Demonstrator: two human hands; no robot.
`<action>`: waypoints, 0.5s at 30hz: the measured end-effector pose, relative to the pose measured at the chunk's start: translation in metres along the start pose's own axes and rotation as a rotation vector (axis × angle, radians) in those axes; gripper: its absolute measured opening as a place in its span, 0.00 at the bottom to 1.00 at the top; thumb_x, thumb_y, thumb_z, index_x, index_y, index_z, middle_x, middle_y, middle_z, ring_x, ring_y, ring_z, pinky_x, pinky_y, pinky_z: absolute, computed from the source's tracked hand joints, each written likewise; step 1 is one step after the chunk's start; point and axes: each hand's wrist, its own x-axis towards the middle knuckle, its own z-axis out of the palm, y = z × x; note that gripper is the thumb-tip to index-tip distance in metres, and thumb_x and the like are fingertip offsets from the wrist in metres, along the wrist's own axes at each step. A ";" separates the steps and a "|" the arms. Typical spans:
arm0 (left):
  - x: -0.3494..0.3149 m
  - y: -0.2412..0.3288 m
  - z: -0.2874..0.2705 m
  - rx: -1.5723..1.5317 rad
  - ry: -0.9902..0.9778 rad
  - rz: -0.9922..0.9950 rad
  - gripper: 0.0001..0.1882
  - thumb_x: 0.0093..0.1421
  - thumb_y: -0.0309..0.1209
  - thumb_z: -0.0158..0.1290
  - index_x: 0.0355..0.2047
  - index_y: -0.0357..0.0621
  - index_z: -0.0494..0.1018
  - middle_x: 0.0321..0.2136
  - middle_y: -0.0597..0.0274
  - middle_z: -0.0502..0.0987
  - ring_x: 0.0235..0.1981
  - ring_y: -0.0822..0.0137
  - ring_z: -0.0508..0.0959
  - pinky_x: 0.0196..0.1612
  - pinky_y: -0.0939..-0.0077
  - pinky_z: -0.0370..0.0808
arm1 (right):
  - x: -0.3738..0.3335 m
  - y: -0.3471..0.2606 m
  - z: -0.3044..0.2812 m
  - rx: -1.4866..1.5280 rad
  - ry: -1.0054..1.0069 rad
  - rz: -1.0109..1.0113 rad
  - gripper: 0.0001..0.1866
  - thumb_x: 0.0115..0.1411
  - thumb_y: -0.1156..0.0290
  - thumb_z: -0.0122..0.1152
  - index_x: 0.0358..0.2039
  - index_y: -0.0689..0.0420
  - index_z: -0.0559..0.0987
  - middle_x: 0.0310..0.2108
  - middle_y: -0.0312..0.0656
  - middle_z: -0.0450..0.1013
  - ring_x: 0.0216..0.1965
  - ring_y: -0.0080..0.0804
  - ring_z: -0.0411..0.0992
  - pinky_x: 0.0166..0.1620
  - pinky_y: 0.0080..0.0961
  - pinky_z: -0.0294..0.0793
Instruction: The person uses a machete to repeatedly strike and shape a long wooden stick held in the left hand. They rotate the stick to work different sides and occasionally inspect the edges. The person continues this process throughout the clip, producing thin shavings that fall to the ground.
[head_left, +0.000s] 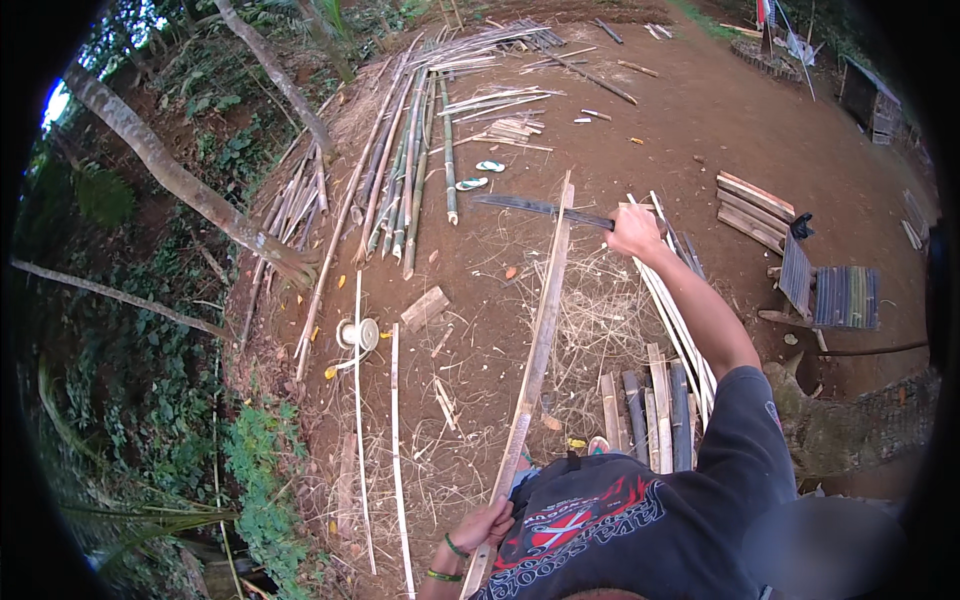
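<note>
A long split bamboo slat [541, 335] slants away from my waist toward the far ground. Near its close end my left hand [485, 525] is closed around it, against the front of my dark shirt. My right hand [635, 232] is stretched far forward and grips a machete [525, 205] by its handle. The long dark blade points left and crosses the slat close to its far end. I cannot tell whether the blade is cutting into the slat or only lying against it.
Bamboo poles [415, 160] lie piled at far left, near green-strapped sandals [490, 166]. Fibre shavings [600, 310] litter the ground. A spool [358, 334] and thin strips [398, 450] lie left; cut bamboo pieces [660, 405] and a slatted bamboo seat [845, 297] are right.
</note>
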 end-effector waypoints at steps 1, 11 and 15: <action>0.002 0.003 0.005 -0.008 0.003 -0.011 0.27 0.71 0.56 0.30 0.20 0.53 0.53 0.15 0.75 0.50 0.14 0.78 0.49 0.18 0.81 0.49 | 0.005 0.006 -0.004 -0.055 -0.011 -0.018 0.13 0.50 0.63 0.58 0.31 0.54 0.86 0.26 0.55 0.79 0.32 0.51 0.79 0.40 0.43 0.79; 0.009 -0.043 -0.001 0.743 0.807 0.155 0.29 0.68 0.50 0.43 0.19 0.38 0.71 0.12 0.59 0.69 0.15 0.66 0.70 0.22 0.65 0.66 | 0.016 0.092 0.000 0.693 0.163 0.424 0.22 0.54 0.52 0.64 0.24 0.63 0.81 0.20 0.44 0.76 0.21 0.36 0.73 0.30 0.37 0.71; 0.042 -0.036 -0.009 0.852 1.053 0.392 0.25 0.68 0.44 0.46 0.22 0.33 0.70 0.12 0.47 0.68 0.16 0.58 0.72 0.23 0.60 0.66 | -0.048 -0.030 -0.002 1.504 -0.088 0.206 0.19 0.61 0.54 0.63 0.33 0.61 0.79 0.12 0.24 0.61 0.12 0.14 0.56 0.15 0.16 0.53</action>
